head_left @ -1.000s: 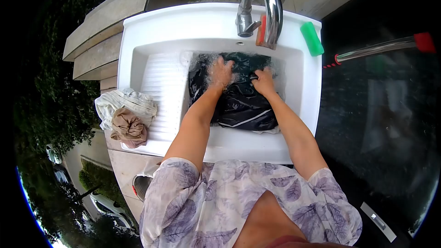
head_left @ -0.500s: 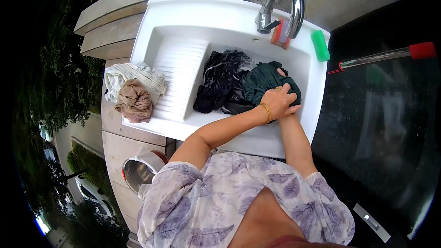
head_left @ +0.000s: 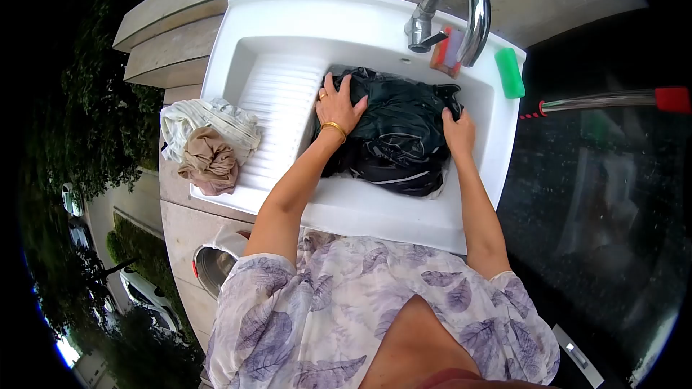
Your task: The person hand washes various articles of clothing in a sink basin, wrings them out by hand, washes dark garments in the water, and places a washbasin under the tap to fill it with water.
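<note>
In the head view, the work in hand seems to be spreading wet dark green cloth [head_left: 400,112] in the sink [head_left: 382,212]. The left hand [head_left: 336,109] lies on it, fingers widely spread, gripping nothing. The right hand [head_left: 460,133] is curled, pinching the cloth's edge; how many layers, I cannot tell. Any lift would call for closing the left fingers.

The person's left hand [head_left: 338,109] lies on the dark wet clothes [head_left: 393,130] in the white sink [head_left: 375,209]. The right hand [head_left: 459,132] pinches their edge. Beside the ridged washboard [head_left: 277,108] sit white cloth [head_left: 209,121] and a brown cloth [head_left: 209,158].
</note>
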The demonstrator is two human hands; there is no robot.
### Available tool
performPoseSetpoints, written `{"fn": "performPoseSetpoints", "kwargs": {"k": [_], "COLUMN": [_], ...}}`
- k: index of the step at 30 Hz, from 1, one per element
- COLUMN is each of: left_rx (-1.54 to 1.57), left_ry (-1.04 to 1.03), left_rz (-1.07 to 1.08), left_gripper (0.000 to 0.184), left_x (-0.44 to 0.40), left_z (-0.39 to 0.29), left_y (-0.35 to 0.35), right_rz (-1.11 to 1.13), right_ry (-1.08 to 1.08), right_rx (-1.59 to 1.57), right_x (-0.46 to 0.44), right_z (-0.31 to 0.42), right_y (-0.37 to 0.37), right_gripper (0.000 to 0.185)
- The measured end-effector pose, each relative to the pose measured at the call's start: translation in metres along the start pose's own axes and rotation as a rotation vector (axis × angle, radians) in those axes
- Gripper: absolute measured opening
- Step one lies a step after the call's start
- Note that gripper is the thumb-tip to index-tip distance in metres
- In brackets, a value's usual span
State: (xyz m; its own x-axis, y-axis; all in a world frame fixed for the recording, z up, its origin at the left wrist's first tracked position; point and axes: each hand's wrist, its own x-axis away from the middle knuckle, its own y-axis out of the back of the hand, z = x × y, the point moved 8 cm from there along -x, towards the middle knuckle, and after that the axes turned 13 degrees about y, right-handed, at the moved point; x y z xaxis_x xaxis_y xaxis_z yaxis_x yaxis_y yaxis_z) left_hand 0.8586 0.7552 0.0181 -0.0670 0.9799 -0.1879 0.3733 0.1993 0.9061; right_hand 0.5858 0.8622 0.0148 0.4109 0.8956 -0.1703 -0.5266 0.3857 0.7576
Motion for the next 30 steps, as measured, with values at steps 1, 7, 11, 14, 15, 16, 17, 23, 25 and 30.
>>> {"fn": "performPoseSetpoints", "kwargs": {"k": [1, 7, 11, 14, 15, 16, 17, 23, 25, 30], "left_rx": [-0.121, -0.299, -0.437, -0.108, -0.13, -0.151, -0.171, -0.007, 0.035, 0.503], "left_ry": [-0.05, -0.182, -0.187, 0.052, 0.007, -0.038, -0.084, -0.324, -0.226, -0.118], "left_rz": [0.274, 0.431, 0.585, 0.581, 0.595, 0.608, 0.62, 0.496, 0.577, 0.483], "left_gripper": [0.06, 0.051, 0.052, 0.051, 0.05, 0.049, 0.048, 0.038, 0.037, 0.025], "left_x": [0.013, 0.029, 0.013, 0.005, 0.005, 0.004, 0.004, 0.025, 0.033, 0.015], "left_z": [-0.014, -0.026, -0.019, -0.004, -0.003, -0.002, 0.0, -0.006, 0.002, -0.015], "left_y": [-0.007, -0.06, -0.116, -0.128, -0.134, -0.139, -0.144, -0.064, -0.045, 0.059], "right_rz": [0.051, 0.537, 0.579, 0.62, 0.597, 0.574, 0.554, 0.205, 0.081, -0.14], "right_ry": [0.103, 0.3, 0.329, 0.314, 0.296, 0.28, 0.261, -0.311, -0.346, -0.234], "right_rx": [0.135, 0.44, 0.614, 0.584, 0.534, 0.482, 0.429, -0.64, -0.788, -1.0], "right_x": [-0.001, 0.015, 0.0, 0.002, 0.001, 0.001, 0.003, 0.05, 0.062, 0.051], "right_z": [0.017, 0.028, 0.003, 0.002, 0.007, 0.017, 0.022, -0.024, -0.013, 0.026], "right_y": [-0.008, -0.086, -0.114, -0.114, -0.107, -0.097, -0.09, -0.033, 0.001, 0.082], "right_gripper": [0.044, 0.055, 0.056, 0.048, 0.045, 0.043, 0.041, 0.023, 0.02, 0.019]}}
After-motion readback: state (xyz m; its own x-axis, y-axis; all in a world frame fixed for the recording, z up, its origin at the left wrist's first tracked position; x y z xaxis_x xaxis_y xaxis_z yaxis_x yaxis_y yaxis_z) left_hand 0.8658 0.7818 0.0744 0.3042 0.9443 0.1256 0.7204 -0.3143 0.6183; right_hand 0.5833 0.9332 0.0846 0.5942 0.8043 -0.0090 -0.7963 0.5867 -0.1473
